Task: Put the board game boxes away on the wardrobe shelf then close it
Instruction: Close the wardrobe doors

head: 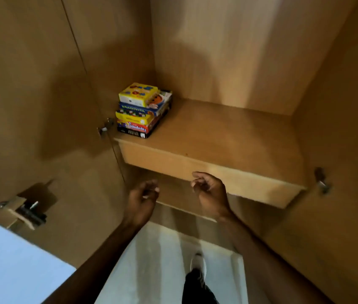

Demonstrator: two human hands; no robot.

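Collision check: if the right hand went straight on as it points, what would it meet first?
Likely the shelf front panel, just ahead of the right hand; depth unclear. The board game boxes sit well left.

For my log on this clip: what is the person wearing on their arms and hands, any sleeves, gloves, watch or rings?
Nothing that shows. The left hand and right hand are ungloved, no sleeve appears anywhere up to the frame edge, and no watch, band or ring is visible. Motion blur could hide a thin ring.
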